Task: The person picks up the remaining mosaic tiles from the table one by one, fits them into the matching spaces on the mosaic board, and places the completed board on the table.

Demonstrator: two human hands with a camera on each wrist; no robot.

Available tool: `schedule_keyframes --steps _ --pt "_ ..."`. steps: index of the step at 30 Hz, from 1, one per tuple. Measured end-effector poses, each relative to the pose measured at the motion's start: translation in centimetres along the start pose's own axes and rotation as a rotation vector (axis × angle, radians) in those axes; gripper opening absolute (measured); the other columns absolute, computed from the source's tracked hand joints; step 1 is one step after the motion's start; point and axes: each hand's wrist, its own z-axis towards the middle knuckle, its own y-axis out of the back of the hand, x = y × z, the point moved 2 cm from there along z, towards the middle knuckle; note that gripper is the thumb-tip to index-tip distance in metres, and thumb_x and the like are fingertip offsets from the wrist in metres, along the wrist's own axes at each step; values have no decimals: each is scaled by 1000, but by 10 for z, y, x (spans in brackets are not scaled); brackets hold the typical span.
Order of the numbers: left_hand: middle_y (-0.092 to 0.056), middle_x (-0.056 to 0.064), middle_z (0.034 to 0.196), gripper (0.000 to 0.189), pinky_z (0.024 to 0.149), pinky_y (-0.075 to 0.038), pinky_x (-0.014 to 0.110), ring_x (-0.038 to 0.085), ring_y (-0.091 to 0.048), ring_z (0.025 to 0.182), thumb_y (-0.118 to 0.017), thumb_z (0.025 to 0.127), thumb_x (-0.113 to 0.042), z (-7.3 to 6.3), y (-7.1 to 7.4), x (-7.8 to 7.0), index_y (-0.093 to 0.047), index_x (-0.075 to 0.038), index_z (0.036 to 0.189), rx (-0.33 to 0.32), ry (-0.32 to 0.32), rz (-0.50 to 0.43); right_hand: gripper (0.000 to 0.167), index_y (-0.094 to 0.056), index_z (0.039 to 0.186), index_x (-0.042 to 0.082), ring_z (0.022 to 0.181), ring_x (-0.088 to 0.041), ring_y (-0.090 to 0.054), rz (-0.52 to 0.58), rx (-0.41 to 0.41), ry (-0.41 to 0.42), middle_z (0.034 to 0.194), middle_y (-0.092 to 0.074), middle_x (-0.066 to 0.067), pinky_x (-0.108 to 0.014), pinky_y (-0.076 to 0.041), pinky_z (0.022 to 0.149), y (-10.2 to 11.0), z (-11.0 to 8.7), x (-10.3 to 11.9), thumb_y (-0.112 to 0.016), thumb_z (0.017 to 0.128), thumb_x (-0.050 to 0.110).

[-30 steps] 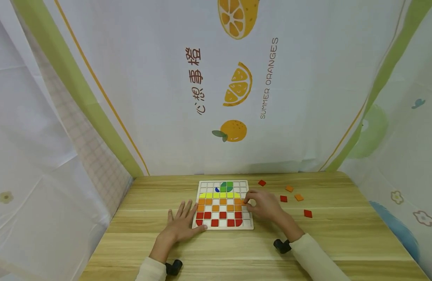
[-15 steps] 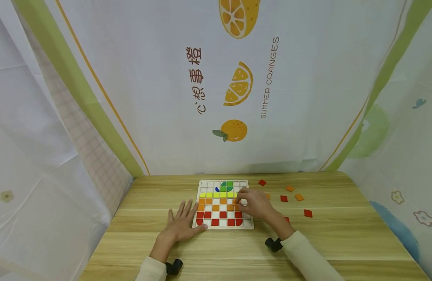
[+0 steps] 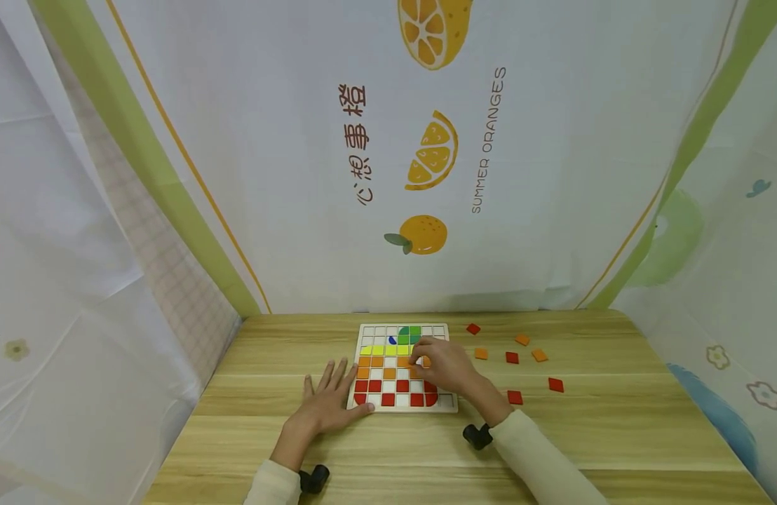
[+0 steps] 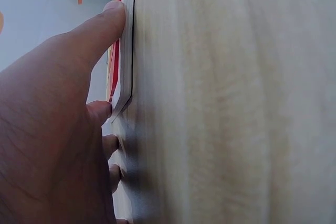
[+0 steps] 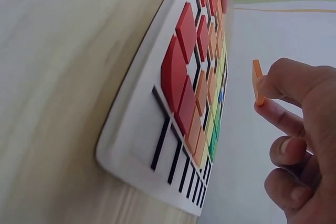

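A white gridded puzzle board (image 3: 451, 403) lies on the table, partly filled with red, orange, yellow, green and blue tiles. My left hand (image 3: 328, 405) is spread flat at the board's left side, thumb on its near edge; the left wrist view shows the thumb (image 4: 100, 30) against the rim. Over the board's right half, my right hand (image 3: 448, 363) pinches an orange square tile (image 5: 258, 82) between thumb and index finger. In the right wrist view that tile is held above the board's surface. The right hand hides several cells beneath it in the head view.
On the wooden table (image 3: 388, 456) right of the board lie loose tiles: an orange tile (image 3: 482, 353), a red tile (image 3: 512, 358), another red tile (image 3: 555, 384) and several more. A printed curtain (image 3: 300, 210) hangs behind the table's far edge.
My right hand has moved left from the board's right edge to over its inner cells, carrying the orange tile. Loose tiles it covered now show. The left hand stays in place.
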Motion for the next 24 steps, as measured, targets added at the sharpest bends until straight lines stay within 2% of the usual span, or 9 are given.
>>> schedule_keyframes --steps 6,13,20,24 --pt "-15 12 180 99 124 0 80 41 -8 167 -57 97 -75 -1 2 -2 -25 -17 171 6 -1 3 5 -84 98 20 96 -17 -73 11 14 -19 114 -77 3 -22 -54 70 -3 8 6 -83 93 22" --pt "-14 12 180 99 125 0 80 41 -7 167 -56 97 -76 0 2 -2 -25 -18 172 10 6 5 5 -84 97 20 93 -19 -74 37 40 -25 115 -78 1 -23 -52 65 -8 17 10 -81 93 17" --pt "-13 12 181 100 124 0 81 40 -7 167 -55 97 -77 1 0 0 -24 -18 172 12 8 17 6 -85 99 20 93 -16 -73 22 66 -37 113 -78 4 -25 -56 70 -15 25 9 -82 94 22" --pt "-13 11 181 100 124 0 80 40 -7 168 -54 97 -77 1 0 0 -24 -18 172 15 6 20 7 -86 100 20 89 -16 -73 26 72 -32 113 -78 3 -22 -53 64 -20 27 7 -82 94 22"
